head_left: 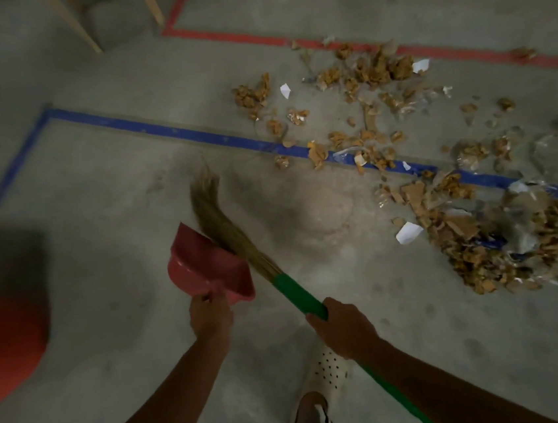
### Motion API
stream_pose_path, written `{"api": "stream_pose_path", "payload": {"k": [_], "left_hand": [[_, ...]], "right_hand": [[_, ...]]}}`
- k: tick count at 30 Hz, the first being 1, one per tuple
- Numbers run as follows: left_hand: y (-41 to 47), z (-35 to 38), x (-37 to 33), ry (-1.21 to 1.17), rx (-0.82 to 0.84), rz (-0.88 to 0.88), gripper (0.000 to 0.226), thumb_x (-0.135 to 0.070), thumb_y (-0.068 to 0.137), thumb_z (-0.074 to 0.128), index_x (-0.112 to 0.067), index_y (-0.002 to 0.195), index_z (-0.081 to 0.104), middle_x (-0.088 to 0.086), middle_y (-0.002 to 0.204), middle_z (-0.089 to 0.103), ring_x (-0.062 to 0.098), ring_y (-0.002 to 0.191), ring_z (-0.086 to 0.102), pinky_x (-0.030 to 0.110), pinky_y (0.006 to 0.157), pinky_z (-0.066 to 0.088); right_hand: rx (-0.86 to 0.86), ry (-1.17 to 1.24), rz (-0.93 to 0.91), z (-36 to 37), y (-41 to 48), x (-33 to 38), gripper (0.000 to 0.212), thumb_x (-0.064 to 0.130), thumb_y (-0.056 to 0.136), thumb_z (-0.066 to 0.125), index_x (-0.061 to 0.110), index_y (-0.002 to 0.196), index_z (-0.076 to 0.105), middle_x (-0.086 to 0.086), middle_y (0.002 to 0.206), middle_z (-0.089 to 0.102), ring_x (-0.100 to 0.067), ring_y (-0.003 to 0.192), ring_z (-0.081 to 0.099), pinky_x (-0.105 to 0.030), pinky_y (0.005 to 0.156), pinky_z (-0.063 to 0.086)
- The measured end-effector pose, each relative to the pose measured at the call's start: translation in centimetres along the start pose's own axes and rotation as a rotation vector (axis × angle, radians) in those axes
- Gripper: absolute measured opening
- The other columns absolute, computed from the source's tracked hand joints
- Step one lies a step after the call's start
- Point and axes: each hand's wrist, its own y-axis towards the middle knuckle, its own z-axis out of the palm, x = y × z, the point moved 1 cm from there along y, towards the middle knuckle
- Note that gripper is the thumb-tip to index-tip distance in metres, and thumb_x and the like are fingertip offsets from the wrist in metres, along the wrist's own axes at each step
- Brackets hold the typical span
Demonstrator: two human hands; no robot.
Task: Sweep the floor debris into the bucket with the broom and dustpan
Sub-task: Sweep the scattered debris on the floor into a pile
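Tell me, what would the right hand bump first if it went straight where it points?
The right hand, gripping the broom, would probably meet the red dustpan first, though depth is unclear.

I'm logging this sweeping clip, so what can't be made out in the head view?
Head view:
1. Bucket: cut by the left edge and blurred; its inside is unseen.
2. Dustpan handle: covered by the left hand gripping it.
3. Broom: bristle tips are motion-blurred; the handle end runs off the bottom edge past the right hand.
4. Debris pile: runs off the right edge; the blurred pieces cannot be identified.
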Motion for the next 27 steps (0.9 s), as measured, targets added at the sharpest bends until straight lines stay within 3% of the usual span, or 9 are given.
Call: {"api": "stream_pose_path", "payload": {"k": [6, 9, 13, 16, 19, 22, 25, 27], "left_hand": [[5.6, 2.1, -3.5, 0.024, 0.060, -0.002, 0.035, -0.026, 0.095, 0.064, 0.005, 0.111, 0.062, 0.024, 0.083, 0.061, 0.024, 0.060, 0.050, 0.034, 0.060, 0.043], [7.6, 2.8, -5.6, 0.023, 0.076, 0.013, 0.037, -0.029, 0.095, 0.064, 0.005, 0.109, 0.062, 0.017, 0.075, 0.057, 0.023, 0.054, 0.048, 0.031, 0.055, 0.041], [10.4, 3.4, -7.6, 0.024, 0.088, 0.020, 0.032, -0.025, 0.096, 0.063, 0.003, 0.112, 0.061, 0.009, 0.070, 0.055, 0.020, 0.049, 0.045, 0.028, 0.048, 0.039], [12.9, 4.0, -8.5, 0.066, 0.092, 0.021, 0.028, -0.025, 0.098, 0.060, -0.002, 0.114, 0.061, 0.010, 0.077, 0.058, 0.019, 0.052, 0.047, 0.028, 0.047, 0.039], [15.7, 4.9, -9.5, 0.111, 0.107, 0.042, 0.030, -0.021, 0.098, 0.057, 0.000, 0.118, 0.061, 0.021, 0.094, 0.064, 0.027, 0.062, 0.056, 0.032, 0.051, 0.046], [18.5, 5.6, -10.3, 0.145, 0.141, 0.074, 0.033, -0.020, 0.098, 0.056, 0.004, 0.121, 0.060, 0.031, 0.111, 0.065, 0.047, 0.091, 0.064, 0.047, 0.070, 0.053], [21.3, 5.9, -10.9, 0.154, 0.168, 0.073, 0.034, -0.026, 0.097, 0.059, 0.002, 0.118, 0.060, 0.029, 0.107, 0.066, 0.033, 0.076, 0.058, 0.038, 0.064, 0.045], [23.0, 5.9, -11.1, 0.142, 0.167, 0.039, 0.036, -0.031, 0.096, 0.062, 0.000, 0.115, 0.061, 0.023, 0.097, 0.066, 0.028, 0.067, 0.054, 0.035, 0.059, 0.044]], "right_hand": [[-0.022, 0.067, 0.017, -0.7, 5.9, 4.2, 0.036, 0.052, 0.098, 0.049, 0.017, 0.106, 0.054, 0.008, 0.075, 0.055, -0.003, 0.056, 0.053, -0.015, 0.049, 0.043], [-0.067, 0.082, 0.043, -1.5, 8.3, 6.3, 0.036, 0.054, 0.097, 0.048, 0.018, 0.102, 0.053, 0.007, 0.074, 0.054, -0.003, 0.056, 0.052, -0.016, 0.046, 0.039], [-0.089, 0.107, 0.067, -1.9, 11.2, 9.2, 0.038, 0.056, 0.096, 0.048, 0.019, 0.101, 0.051, 0.004, 0.077, 0.055, -0.009, 0.064, 0.058, -0.023, 0.055, 0.048], [-0.091, 0.108, 0.088, -1.3, 13.6, 11.2, 0.040, 0.056, 0.094, 0.049, 0.017, 0.106, 0.052, 0.004, 0.080, 0.056, -0.010, 0.067, 0.058, -0.024, 0.057, 0.049], [-0.092, 0.108, 0.103, -0.7, 16.4, 13.2, 0.042, 0.055, 0.094, 0.049, 0.016, 0.110, 0.053, 0.003, 0.082, 0.056, -0.011, 0.068, 0.058, -0.025, 0.055, 0.046], [-0.062, 0.101, 0.124, 0.1, 19.4, 15.2, 0.044, 0.053, 0.096, 0.049, 0.014, 0.116, 0.053, 0.002, 0.083, 0.054, -0.013, 0.067, 0.056, -0.025, 0.054, 0.043], [-0.046, 0.125, 0.175, 0.4, 22.8, 17.2, 0.044, 0.049, 0.097, 0.051, 0.012, 0.120, 0.053, 0.004, 0.077, 0.051, -0.010, 0.063, 0.054, -0.025, 0.052, 0.044], [-0.021, 0.177, 0.232, 0.1, 24.8, 17.8, 0.044, 0.048, 0.097, 0.052, 0.010, 0.120, 0.054, -0.002, 0.086, 0.061, -0.016, 0.071, 0.064, -0.032, 0.063, 0.056]]}}
